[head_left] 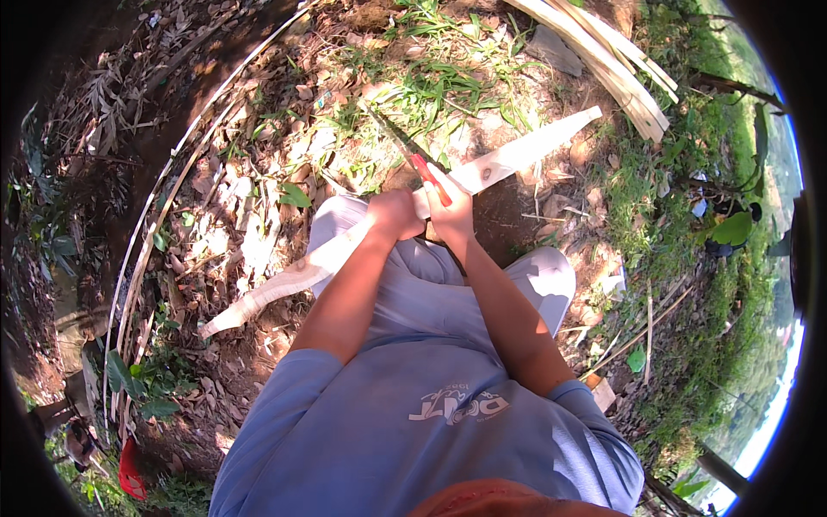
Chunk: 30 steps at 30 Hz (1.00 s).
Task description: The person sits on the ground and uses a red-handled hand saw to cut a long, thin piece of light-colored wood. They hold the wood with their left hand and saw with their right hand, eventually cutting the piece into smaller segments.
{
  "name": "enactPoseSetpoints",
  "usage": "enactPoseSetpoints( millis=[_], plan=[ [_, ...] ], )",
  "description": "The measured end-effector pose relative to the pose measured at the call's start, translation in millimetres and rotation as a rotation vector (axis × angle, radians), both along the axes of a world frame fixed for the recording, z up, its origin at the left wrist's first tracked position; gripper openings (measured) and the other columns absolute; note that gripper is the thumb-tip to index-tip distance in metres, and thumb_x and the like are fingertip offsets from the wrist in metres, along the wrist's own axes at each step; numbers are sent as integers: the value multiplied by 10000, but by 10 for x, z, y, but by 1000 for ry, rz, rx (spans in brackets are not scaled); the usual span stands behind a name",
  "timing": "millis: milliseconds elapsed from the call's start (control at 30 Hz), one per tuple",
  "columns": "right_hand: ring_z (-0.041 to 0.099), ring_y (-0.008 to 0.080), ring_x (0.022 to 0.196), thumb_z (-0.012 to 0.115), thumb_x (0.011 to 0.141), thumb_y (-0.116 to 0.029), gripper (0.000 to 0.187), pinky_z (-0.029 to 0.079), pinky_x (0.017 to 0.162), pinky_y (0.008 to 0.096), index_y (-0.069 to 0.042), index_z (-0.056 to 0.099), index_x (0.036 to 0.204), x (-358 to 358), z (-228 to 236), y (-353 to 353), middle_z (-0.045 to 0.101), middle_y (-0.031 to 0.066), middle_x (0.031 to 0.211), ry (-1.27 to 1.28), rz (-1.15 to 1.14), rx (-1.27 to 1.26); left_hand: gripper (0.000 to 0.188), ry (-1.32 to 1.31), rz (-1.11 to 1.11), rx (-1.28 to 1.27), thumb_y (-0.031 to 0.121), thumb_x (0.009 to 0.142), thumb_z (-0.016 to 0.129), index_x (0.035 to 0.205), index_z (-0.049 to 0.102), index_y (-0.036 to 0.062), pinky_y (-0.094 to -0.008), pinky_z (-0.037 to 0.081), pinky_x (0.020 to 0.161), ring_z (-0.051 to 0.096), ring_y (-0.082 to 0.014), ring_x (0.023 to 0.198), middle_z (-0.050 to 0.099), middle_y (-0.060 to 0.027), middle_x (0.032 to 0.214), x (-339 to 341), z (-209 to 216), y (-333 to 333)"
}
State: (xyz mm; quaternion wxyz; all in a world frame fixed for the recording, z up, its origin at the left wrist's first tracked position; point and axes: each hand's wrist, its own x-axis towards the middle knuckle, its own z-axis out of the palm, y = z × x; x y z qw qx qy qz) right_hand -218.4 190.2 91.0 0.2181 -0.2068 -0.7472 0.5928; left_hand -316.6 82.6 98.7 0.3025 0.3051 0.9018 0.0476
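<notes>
Two hands are engaged on one board point(534, 150), which lies diagonally from the lower left to the upper right of center. The left hand point(396, 214) is closed around the board near its middle. The right hand point(452, 209) is closed on the red handle of a knife point(419, 165), whose blade points toward the upper left of the frame, away from the person. Contact between blade and board cannot be confirmed.

Status: both ends of the board are narrower than its middle, and its exposed face is pale and bare, with a knot right of the right hand. Shaping therefore appears well advanced. The lower-left end looks less even than the upper-right end; any remaining trimming cannot be determined from this view. No separate shaving can be tied to the board with certainty.

Surroundings: several pale strips point(607, 65) lie at the upper right, near a gray stone point(553, 50). Long, thin poles point(175, 152) run down the left side. A red object point(131, 472), type unclear, is at the lower left.

Obstructions: the hands cover the board's middle section. The left knee point(338, 214) is directly beside the board. Grass point(439, 86) lies around the blade, and dappled light obscures detail in the leaf litter point(250, 233).
</notes>
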Motion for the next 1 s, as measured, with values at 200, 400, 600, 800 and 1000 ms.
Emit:
enactPoseSetpoints(
  millis=[200,400,600,800,1000],
  plan=[
    [545,59,717,675,1046,-116,328,497,647,311,26,729,1336,229,26,-14,670,43,782,-110,-26,-177,450,-50,-11,53,302,757,776,1065,806,-23,-446,645,907,800,-369,1032,805,-236,1081,-56,2,-22],
    [613,49,796,640,1096,-155,386,494,703,247,19,676,1438,640,373,177,731,20,929,-242,61,-14,404,-54,10,84,275,759,758,1037,809,-14,-438,644,898,800,-371,1018,809,-221,1040,-50,-10,-65],
    [741,141,999,657,1085,-139,453,570,908,308,-30,629,1525,1756,1121,60,811,152,1192,-374,14,60,426,-12,-25,60,218,753,741,1122,793,10,-437,633,934,801,-360,1045,807,-213,1104,-28,77,19],
    [730,154,1142,645,1072,-97,458,551,1005,314,27,612,1512,2624,2052,6,786,177,1267,-532,18,87,340,-84,35,52,168,739,749,1037,816,19,-435,642,884,806,-362,1021,812,-222,1054,-45,74,3],
    [733,141,928,637,1060,-68,457,554,883,279,12,620,1510,2561,2085,42,806,174,1191,-541,60,128,334,-95,41,73,154,754,737,1049,805,13,-435,642,885,808,-368,1015,811,-224,1053,-50,107,-11]
  ],
)
